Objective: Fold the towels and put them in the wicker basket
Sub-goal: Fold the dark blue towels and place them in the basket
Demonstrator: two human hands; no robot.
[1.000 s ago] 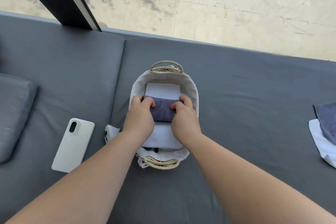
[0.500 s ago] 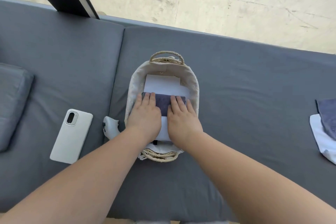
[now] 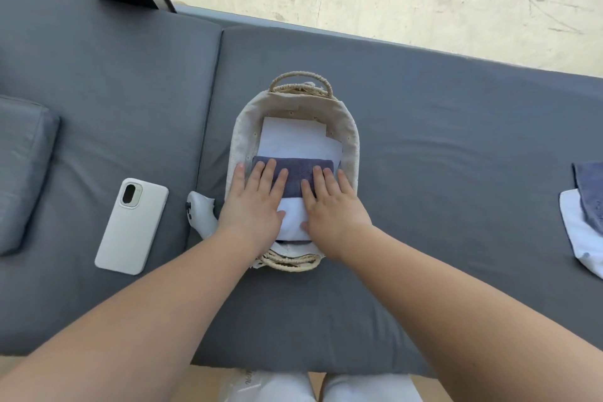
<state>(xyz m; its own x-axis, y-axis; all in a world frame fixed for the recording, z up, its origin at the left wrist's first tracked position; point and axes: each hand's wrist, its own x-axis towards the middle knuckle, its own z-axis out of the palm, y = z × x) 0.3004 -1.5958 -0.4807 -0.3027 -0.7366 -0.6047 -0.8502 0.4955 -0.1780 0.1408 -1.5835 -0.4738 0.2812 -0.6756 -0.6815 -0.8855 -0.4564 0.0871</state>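
Left hand (image 3: 253, 209) and right hand (image 3: 334, 210) flat on the blue towel (image 3: 295, 168) in the wicker basket (image 3: 351, 137).
Your fingers (image 3: 261, 174) lie spread and straight, pressing it down; it looks soft and light, so take it by its folded edges.

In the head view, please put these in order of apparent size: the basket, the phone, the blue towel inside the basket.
Largest to smallest:
1. basket
2. phone
3. blue towel, which is partly covered, so its rank below the phone is less sure.
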